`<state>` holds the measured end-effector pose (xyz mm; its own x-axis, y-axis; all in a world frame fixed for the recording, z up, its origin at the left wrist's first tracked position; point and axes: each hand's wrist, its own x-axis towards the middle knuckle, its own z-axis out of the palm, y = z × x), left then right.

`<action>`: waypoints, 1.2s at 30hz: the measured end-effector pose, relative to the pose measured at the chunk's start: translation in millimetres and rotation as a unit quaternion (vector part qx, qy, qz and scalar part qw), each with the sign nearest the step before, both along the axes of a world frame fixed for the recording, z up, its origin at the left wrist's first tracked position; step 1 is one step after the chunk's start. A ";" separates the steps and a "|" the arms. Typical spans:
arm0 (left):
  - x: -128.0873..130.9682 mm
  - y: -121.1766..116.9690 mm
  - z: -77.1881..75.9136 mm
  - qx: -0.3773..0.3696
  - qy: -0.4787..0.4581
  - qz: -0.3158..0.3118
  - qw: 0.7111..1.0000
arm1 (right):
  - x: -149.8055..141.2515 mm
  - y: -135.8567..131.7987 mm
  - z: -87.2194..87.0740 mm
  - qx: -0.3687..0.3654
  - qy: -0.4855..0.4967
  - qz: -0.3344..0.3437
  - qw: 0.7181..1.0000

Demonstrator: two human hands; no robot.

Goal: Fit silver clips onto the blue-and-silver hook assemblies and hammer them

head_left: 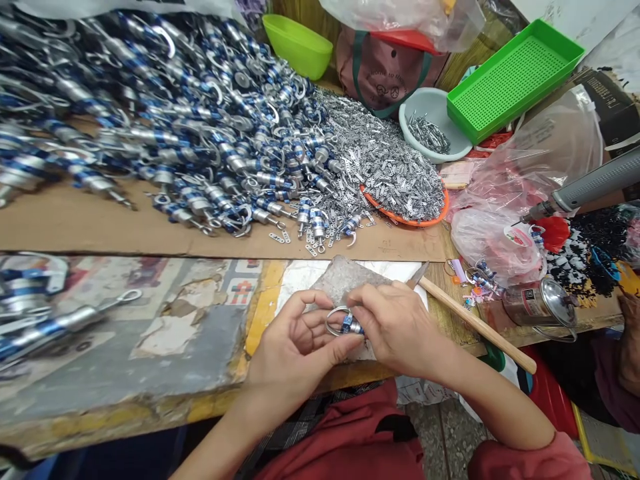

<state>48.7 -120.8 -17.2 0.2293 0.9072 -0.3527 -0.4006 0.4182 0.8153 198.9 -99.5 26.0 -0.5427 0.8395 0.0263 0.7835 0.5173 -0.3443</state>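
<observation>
Both my hands meet at the table's front edge over a grey stone block [340,275]. My left hand [293,343] curls its fingers round a small silver and blue metal clasp [344,323] with a ring loop. My right hand [395,323] pinches the same clasp from the right, fingers closed on it. A wooden-handled hammer [475,325] lies just right of my right hand.
A big heap of silver and blue clasps [165,113] covers the cardboard at the back left. Small metal plates [395,177] fill an orange tray, beside a pale bowl [425,107], green bowl [297,43] and green tray [513,77]. Plastic bags [505,200], a metal tin [540,303] and another person's arm [627,347] are at right.
</observation>
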 end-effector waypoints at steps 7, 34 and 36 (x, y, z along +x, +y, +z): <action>1.3 2.8 3.9 -0.026 0.049 0.009 0.998 | 42.9 -8.5 -5.3 0.087 0.148 -0.128 0.977; 1.6 1.4 4.0 -0.003 0.032 -0.004 0.999 | 71.8 -46.3 5.7 0.003 0.026 0.008 1.000; 2.4 1.7 4.5 -0.007 0.025 -0.006 1.000 | 72.5 -44.9 2.8 0.014 0.030 0.020 0.999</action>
<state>51.0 -119.1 -12.8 0.2224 0.8997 -0.3757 -0.3550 0.4336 0.8283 271.3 -144.3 28.8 -0.5719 0.8162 0.0822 0.7412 0.5571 -0.3746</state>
